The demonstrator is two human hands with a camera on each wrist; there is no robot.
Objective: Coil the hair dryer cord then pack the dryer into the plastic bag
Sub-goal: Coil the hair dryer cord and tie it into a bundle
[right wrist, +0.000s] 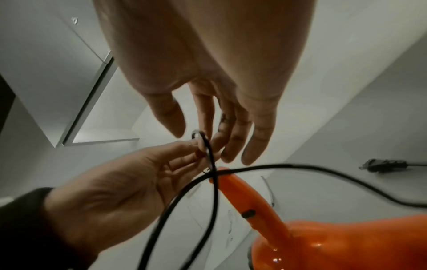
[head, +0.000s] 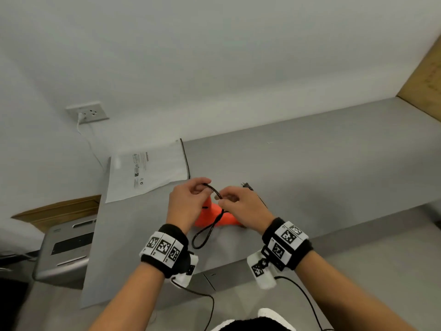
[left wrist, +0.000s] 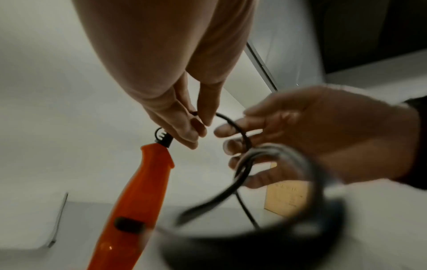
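Orange and glossy, the hair dryer lies on the grey bench, close to its near edge and partly hidden under both hands, with its handle pointing to the far side. Its black cord leaves the end of the handle and rises to the hands. A slack loop of it hangs down onto the bench on the near side of the dryer. The left hand has its grip pinching the cord between thumb and fingertips just above the handle. The right hand meets it from the right with loosely curled fingers. The cord runs across them, but whether that grip clamps it cannot be told. The plug rests on the bench just beyond the right hand. A flat white plastic bag with printed warnings lies at the far left of the bench, apart from the dryer. Both wrists wear black wristbands with square markers. A wall socket sits on the wall at far left.
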